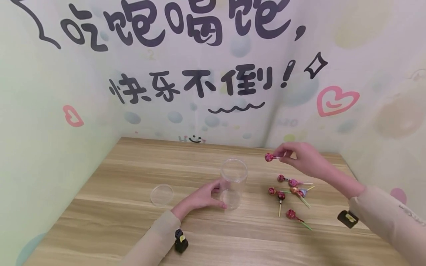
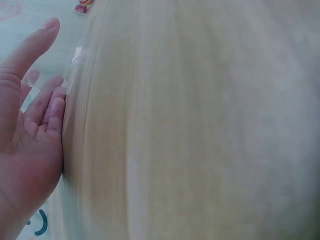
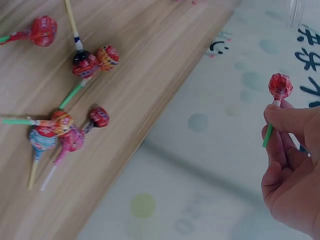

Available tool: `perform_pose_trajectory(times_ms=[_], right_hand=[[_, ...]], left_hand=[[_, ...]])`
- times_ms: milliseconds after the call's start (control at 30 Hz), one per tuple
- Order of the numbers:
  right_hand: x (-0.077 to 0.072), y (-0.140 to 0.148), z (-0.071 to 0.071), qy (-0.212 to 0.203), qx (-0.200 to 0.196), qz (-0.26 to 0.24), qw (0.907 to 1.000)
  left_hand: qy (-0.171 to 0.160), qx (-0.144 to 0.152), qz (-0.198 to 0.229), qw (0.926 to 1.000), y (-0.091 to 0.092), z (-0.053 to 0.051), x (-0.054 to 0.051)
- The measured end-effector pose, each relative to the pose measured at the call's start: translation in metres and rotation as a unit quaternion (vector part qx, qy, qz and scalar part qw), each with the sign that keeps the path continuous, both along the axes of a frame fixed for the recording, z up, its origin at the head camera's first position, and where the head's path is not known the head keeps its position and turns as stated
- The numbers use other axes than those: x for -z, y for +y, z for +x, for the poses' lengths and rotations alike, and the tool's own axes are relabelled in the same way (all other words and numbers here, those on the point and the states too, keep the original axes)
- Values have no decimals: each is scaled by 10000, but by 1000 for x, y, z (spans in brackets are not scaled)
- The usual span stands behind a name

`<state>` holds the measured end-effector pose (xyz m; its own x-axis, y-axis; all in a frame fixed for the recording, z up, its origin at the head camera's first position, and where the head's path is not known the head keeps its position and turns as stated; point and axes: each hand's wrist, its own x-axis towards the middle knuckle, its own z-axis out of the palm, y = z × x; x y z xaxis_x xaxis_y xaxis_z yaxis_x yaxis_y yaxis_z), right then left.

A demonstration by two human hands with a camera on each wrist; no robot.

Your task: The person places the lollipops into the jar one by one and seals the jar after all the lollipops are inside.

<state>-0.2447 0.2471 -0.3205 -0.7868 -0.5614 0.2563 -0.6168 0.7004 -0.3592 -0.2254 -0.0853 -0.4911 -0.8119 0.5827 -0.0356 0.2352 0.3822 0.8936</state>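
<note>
One wooden table (image 1: 239, 236) bears one clear cup (image 1: 234, 186), upright mid-table; the left hand (image 1: 201, 195) curls round its left side, seemingly to steady it. One round lid (image 1: 162, 195) lies left, seven lollipops (image 1: 291, 214) right. Far right, the right hand (image 1: 304, 157) pinches an eighth lollipop (image 1: 269, 157) by its stick, perhaps keeping its head free.

The bench (image 1: 100, 214) has smooth, low-sheen wood grain. The cup (image 1: 234, 184) and the lid (image 1: 162, 194) at left look like clear, glossy plastic. Shiny, crinkled wrappers (image 3: 280, 86) cover the lollipops (image 1: 293, 189) at right. The sleeves (image 1: 382, 218) look like matt cloth; the far wall (image 1: 196, 123), smooth and matt.
</note>
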Motion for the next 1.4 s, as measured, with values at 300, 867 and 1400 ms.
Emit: perform_pose_trajectory(times_ms=[300, 867, 1400], right_hand=[[-21, -40, -7, -423, -316, 159, 9985], [-31, -95, 3, -1277, -1316, 222, 9828], [-26, -109, 8, -1088, -1644, 534, 9789]], left_hand=[[1, 56, 91, 9999, 0, -1, 2], [61, 120, 99, 9999, -1, -1, 1], [105, 110, 77, 9999, 0, -1, 2]])
